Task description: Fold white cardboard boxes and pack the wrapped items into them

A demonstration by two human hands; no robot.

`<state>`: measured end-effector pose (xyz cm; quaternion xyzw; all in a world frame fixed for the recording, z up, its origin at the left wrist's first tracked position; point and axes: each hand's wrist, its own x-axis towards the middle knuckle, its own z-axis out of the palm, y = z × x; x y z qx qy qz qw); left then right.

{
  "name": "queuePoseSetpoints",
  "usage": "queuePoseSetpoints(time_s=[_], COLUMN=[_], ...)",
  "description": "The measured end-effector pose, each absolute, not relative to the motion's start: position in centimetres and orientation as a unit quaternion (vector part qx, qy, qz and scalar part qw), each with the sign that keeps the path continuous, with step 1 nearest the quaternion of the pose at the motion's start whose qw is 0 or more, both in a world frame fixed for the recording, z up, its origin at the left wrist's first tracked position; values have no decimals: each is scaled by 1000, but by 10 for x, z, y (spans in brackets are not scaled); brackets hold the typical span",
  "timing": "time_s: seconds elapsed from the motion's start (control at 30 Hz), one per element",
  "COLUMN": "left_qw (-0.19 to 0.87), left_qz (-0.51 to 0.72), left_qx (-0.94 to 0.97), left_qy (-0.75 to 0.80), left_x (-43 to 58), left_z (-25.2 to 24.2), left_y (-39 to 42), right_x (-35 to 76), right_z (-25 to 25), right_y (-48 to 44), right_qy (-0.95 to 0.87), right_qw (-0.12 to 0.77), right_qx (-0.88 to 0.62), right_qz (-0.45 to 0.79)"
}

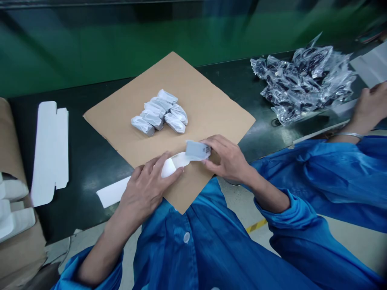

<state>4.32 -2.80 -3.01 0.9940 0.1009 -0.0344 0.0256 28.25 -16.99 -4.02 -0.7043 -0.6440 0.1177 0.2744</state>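
Note:
My left hand (148, 187) lies on a white moulded tray piece (177, 163) at the near corner of a brown cardboard sheet (211, 104), fingers curled over it. My right hand (228, 159) pinches a small grey wrapped block (198, 150) with a printed mark, holding it against the end of the white piece. Several more grey wrapped blocks (160, 112) lie in a cluster in the middle of the cardboard. Both my sleeves are blue.
A flat white carton blank (50, 151) lies at the left on the dark bench, white trays (15, 209) beside it. A heap of clear bags with black parts (305, 80) sits at the right. Another person's hand (370, 106) and blue sleeve reach in there.

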Motion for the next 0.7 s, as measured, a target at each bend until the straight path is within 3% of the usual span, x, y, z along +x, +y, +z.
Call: queuePoseSetpoints(time_s=[0.1,0.3,0.5,0.7], left_qw=[21,62,47,27], left_qz=[-17,4,30,76], left_qx=[997,998,998,997], left_qy=[68,19,10,14], left_x=[41,38,39,42], left_z=[-31,-31,-30,-29], left_y=[-25,-20,-21,-25], right_x=[274,278,267,264], right_z=[-40,-27,-16,-15], right_y=[-169,-149,-143,-149], right_qy=[-681,-760,-800,-817], right_qw=[257,107,35,50], right_qx=[-665,-602,-588,-573], right_qz=[165,221,114,55])
